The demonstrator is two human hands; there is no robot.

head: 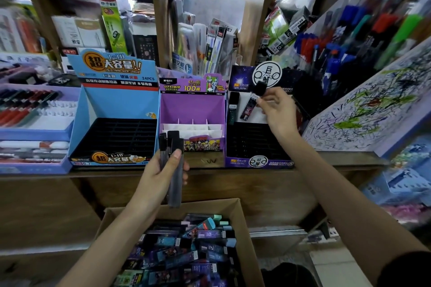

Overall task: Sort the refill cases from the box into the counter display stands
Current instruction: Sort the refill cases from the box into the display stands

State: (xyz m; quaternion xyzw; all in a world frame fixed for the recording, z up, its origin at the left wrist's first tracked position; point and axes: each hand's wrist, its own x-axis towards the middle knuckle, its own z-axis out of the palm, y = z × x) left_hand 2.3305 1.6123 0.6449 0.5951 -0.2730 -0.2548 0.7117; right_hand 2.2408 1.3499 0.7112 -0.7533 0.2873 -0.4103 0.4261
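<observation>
A cramped stationery shop, and we're at the wooden counter (205,161). Closest to us, below its edge, an open cardboard box (242,214) is heaped with refill cases (186,249), purple, teal and black, lying every which way. Just above it the left hand (158,177) is wrapped around a bundle of dark cases (175,189), held upright, thumb pressed across the front, black caps poking out on top. On the counter, three display stands side by side: the blue stand (116,105) on the left, the purple stand (192,105) in the middle with white dividers, the dark stand (256,140) on the right. Over that dark stand, the right hand (277,109) pinches a single case (260,89) by its black cap, fingertips closed on it. It's tilted, lower end down at the back row; whether it's seated in a slot I can't tell. One standing case (233,107) is upright just beside it. Behind, shelves packed with pens (326,53).
</observation>
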